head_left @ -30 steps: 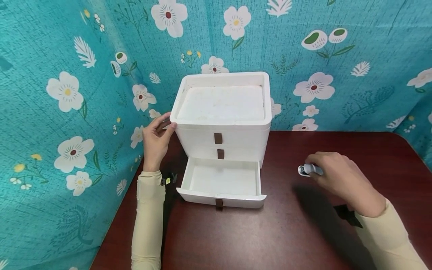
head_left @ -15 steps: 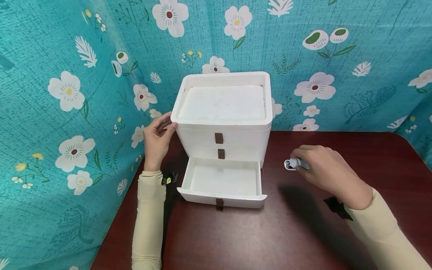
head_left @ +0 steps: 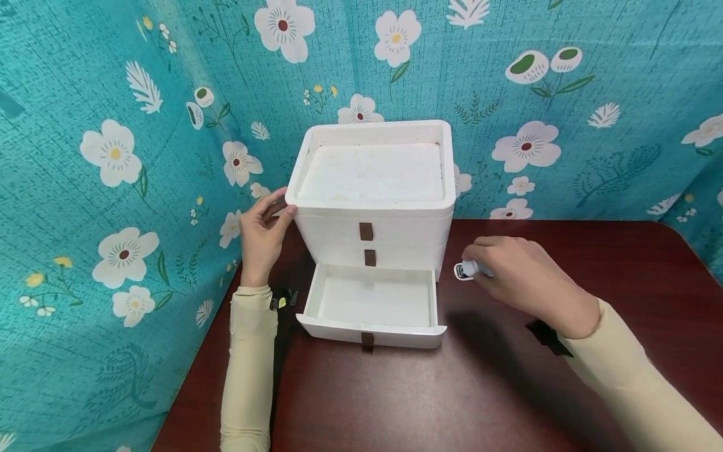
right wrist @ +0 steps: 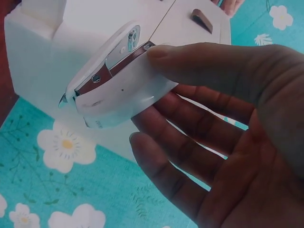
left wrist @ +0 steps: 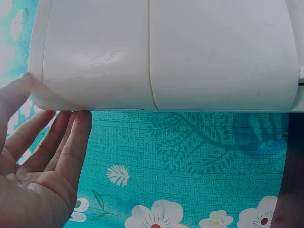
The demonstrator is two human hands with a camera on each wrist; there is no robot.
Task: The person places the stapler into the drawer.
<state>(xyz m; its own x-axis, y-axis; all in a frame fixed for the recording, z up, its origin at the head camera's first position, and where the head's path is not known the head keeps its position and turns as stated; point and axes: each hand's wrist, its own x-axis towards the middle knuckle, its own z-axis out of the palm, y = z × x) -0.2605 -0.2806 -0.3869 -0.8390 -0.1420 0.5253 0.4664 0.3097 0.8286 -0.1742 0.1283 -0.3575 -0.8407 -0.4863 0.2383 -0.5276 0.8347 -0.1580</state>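
A white drawer unit (head_left: 374,235) stands on the table with its bottom drawer (head_left: 373,298) pulled out and bare inside. My left hand (head_left: 263,235) holds the unit's front left corner, thumb on one face and fingers along the side. In the left wrist view the fingertips (left wrist: 81,122) touch the white wall. My right hand (head_left: 525,273) pinches a small white stapler (right wrist: 126,88) between thumb and fingers. It hangs above the table, just right of the unit. Metal parts show along the stapler's slot in the right wrist view. The ring and little fingers stay loose.
Brown pull tabs (head_left: 366,231) mark the drawer fronts, the upper drawers being closed. The unit's top is a shallow tray with a raised rim (head_left: 369,206). A teal flowered cloth (head_left: 141,207) hangs behind and left of the dark red table (head_left: 395,402).
My right hand has carried the stapler leftward and slightly away from me, towards the drawer unit. My left hand and the open drawer have stayed in place.
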